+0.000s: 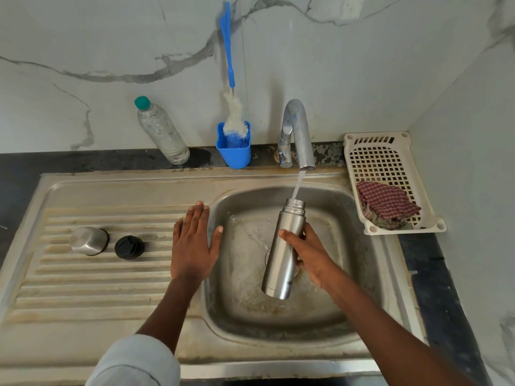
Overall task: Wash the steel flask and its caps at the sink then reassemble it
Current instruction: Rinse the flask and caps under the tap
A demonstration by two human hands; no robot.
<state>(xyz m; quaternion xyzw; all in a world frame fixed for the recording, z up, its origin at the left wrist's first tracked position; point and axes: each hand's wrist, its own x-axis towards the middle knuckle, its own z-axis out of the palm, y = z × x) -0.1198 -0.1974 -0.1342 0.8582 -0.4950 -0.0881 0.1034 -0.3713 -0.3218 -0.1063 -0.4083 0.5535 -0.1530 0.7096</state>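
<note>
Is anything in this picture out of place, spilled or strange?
Nothing serious stands out. The plastic bottle leans against the wall instead of standing upright. The steel cap and black cap sit on the drainboard, apart from the flask.

Two bare hands, left hand [192, 246] and right hand [309, 254], no rings, no watch, both forearms uncovered, and a pale grey-white sleeve [136, 360] bunched in soft folds up around the left elbow, the right arm showing no sleeve.
</note>
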